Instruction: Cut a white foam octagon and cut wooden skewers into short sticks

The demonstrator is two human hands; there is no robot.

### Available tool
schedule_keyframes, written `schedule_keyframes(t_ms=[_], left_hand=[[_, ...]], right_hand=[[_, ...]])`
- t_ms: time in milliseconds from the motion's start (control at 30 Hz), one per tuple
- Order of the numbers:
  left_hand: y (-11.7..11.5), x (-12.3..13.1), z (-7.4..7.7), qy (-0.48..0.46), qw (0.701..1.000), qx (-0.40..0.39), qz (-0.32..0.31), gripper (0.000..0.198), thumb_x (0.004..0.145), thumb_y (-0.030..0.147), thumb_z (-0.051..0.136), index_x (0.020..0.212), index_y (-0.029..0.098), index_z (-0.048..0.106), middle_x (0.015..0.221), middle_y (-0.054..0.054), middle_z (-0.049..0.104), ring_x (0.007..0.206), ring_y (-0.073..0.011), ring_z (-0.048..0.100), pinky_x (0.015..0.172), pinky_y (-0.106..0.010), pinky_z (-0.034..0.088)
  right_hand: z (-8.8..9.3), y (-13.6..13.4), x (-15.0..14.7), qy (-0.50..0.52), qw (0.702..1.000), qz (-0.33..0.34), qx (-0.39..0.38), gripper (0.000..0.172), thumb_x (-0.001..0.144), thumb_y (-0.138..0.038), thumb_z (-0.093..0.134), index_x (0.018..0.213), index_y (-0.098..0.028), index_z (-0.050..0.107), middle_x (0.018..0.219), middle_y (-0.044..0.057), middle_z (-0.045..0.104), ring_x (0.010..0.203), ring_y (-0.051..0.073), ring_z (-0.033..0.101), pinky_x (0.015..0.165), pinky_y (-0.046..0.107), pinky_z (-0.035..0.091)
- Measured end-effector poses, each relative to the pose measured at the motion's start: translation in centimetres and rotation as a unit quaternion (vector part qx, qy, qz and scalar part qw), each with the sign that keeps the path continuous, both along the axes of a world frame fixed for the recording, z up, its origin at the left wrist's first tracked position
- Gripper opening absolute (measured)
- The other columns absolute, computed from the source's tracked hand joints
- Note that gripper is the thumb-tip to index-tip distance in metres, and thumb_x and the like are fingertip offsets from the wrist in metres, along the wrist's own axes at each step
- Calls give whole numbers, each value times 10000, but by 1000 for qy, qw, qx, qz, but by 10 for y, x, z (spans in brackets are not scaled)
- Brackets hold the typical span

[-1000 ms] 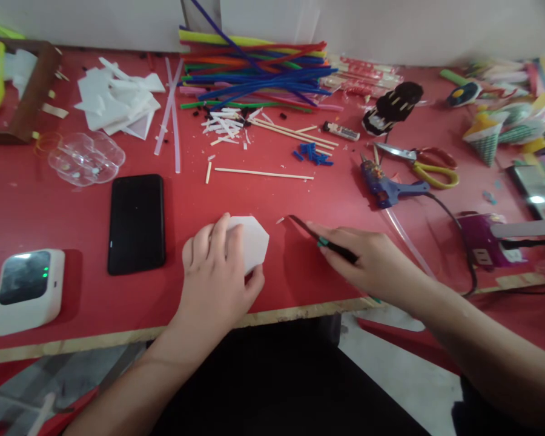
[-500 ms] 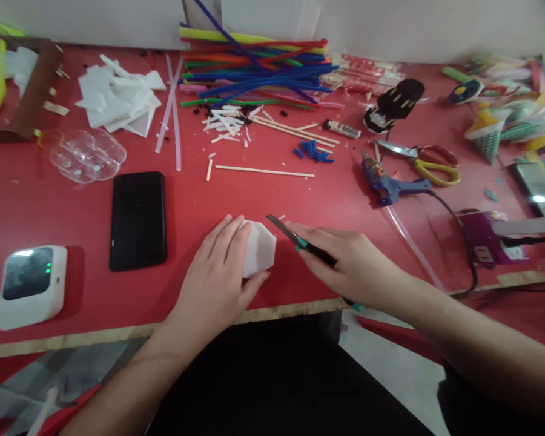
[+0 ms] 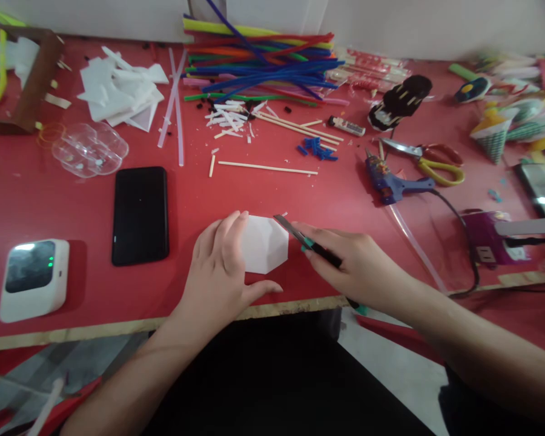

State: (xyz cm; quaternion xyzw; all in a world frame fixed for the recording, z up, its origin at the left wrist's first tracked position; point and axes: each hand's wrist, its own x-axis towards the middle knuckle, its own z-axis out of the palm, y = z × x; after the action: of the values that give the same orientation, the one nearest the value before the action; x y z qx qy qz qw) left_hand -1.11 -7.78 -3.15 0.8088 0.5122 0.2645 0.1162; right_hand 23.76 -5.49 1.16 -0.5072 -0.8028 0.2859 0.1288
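A white flat foam piece [image 3: 267, 245] with cut corners lies near the front edge of the red table [image 3: 300, 194]. My left hand [image 3: 220, 266] rests on its left part, fingers flat and pressing it down, thumb stretched out below it. My right hand [image 3: 354, 266] is closed around a black craft knife with a teal slider [image 3: 306, 239]. The blade tip touches the upper right corner of the white piece.
A black phone [image 3: 140, 215] and a white device with a green light [image 3: 31, 278] lie at left. A blue glue gun [image 3: 388, 181], scissors [image 3: 429, 163], wooden sticks [image 3: 267, 168], coloured pipe cleaners [image 3: 263, 66] and white scraps [image 3: 118, 91] lie farther back.
My right hand moved the knife left until the blade reached the white piece. My left hand slid back, uncovering more of the piece, which shifted slightly right.
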Motion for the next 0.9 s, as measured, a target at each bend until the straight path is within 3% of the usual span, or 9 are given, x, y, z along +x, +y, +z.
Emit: schedule_keyframes(t_ms=[267,400,500,633,767,900], left_hand=[[2,-5,4,20,999,-15,-33,1081,813,465,794,1575,101,119,1463,-272,496,1337,-436,490,1092,-618,463],[4,-10,8,10,999,-29,-42,1278,668,566,884,1582,106,118,1507,-289,439,1392,-464,436,1119,-637,440],[3,-14,10,2,999,-26,-35,1429,527,594,931,1592,117,107,1510,-286,428,1400,-470,430,1132,-629,438],[-1,-18,11,0,999,-22,-30,1434,516,571,942,1603,139,112,1512,-276,426,1405,-467,433,1138,-623,437],[3,-17,10,8,999,-35,-39,1271,616,589,898,1581,142,202,1510,-255,465,1420,-441,433,1150,-612,429],[12,-14,8,36,994,-47,-90,855,805,536,793,1471,121,453,1499,-223,530,1388,-421,484,1147,-610,427]], right_hand=[[0,-4,-2,0,1000,8,-13,588,916,-141,536,1484,-292,543,1336,35,711,1123,231,731,915,354,625],[1,-3,-2,-18,1000,-1,-3,567,926,-156,529,1481,-271,548,1244,51,754,1005,216,762,836,327,630],[3,-3,-2,-21,1000,3,7,559,936,-164,523,1486,-262,541,1250,53,751,1002,208,759,862,324,619],[4,-4,-2,-35,999,9,3,579,945,-176,514,1516,-273,502,1259,47,747,1008,206,755,845,318,620],[4,-4,-3,-43,999,11,1,566,946,-176,516,1508,-239,517,1216,64,762,987,205,758,853,314,616],[2,0,-2,-12,1000,-2,10,563,933,-163,530,1485,-274,546,1268,47,745,1012,199,754,863,306,612]])
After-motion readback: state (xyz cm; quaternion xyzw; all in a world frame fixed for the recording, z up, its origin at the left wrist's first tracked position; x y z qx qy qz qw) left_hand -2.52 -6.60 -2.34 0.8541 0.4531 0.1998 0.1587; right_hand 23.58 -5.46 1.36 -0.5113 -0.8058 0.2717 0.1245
